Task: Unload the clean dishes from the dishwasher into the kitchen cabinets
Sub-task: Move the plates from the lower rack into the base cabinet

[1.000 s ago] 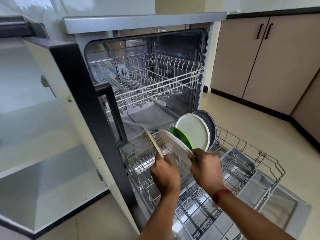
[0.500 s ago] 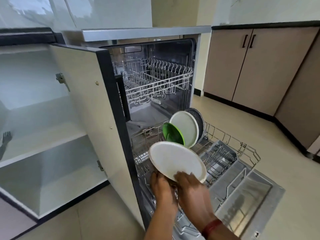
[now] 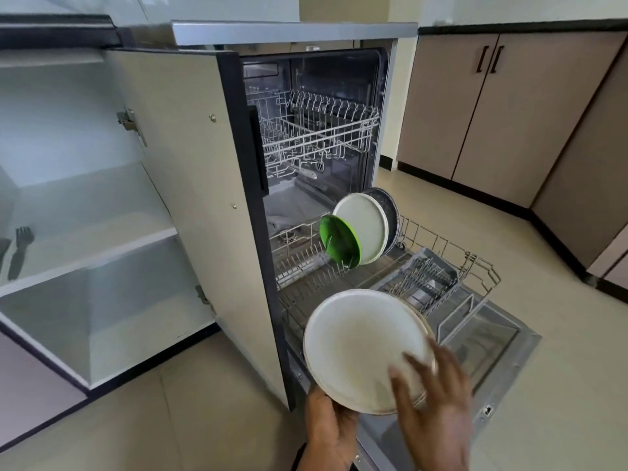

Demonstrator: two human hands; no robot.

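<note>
Head view: white plate point(image 3: 356, 345) clear above lower rack point(image 3: 452, 244), beside cabinet door point(image 3: 190, 198) edge; left hand point(image 3: 328, 428) grips its lower rim, right hand point(image 3: 440, 416) spread on its face.

We look down on a beige tiled floor point(image 3: 560, 368). Along our right run brown cabinet doors point(image 3: 448, 107) with dark handles point(image 3: 489, 59), a black plinth point(image 3: 469, 190) below, a dark countertop point(image 3: 526, 26) above.

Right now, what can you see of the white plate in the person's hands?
The white plate is round and flat with a thin raised rim, matte, faintly marked in the middle. It is tilted, face toward the camera, above the open dishwasher door. The left hand holds its lower edge from beneath; the blurred right hand spreads straight fingers over its right side.
</note>
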